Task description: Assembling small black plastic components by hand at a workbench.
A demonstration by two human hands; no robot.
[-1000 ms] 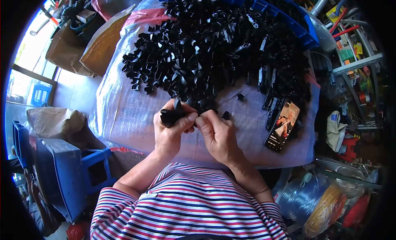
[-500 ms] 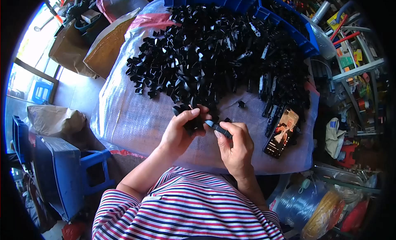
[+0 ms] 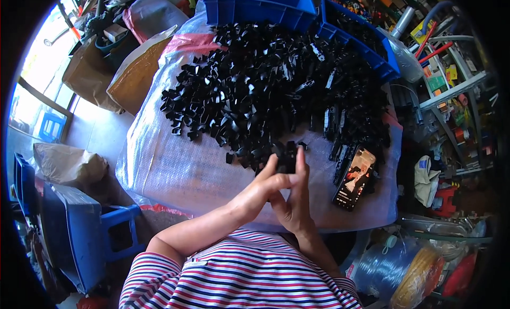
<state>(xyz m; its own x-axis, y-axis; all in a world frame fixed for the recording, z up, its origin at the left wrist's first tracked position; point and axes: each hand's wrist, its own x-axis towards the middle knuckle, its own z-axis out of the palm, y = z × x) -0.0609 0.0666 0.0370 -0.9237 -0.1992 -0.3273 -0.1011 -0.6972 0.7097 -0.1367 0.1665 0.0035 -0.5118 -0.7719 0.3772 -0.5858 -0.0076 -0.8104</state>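
My left hand (image 3: 259,191) and my right hand (image 3: 295,203) meet in front of the black heap. The left thumb points up and a left finger reaches across to the right palm. Blurred black plastic pieces (image 3: 283,156) show just beyond the left thumb, seemingly held in the left hand, whose other fingers are hidden. My right hand is edge-on with its fingers stretched upward; anything between the palms is hidden. Past the hands spreads a large heap of small black plastic pieces (image 3: 234,91). Longer black strips (image 3: 328,120) lie at its right side.
A lit phone (image 3: 355,179) lies at the right on the white woven sheet (image 3: 164,165). Blue crates (image 3: 260,11) stand behind the heap. At the left is a blue stool (image 3: 119,219); at the lower right, a wrapped spool (image 3: 390,269). Crowded shelves (image 3: 457,91) line the right.
My hands have come together, and the right one has gone from pinching a black piece to stretched fingers. That piece no longer shows. The view has shifted slightly.
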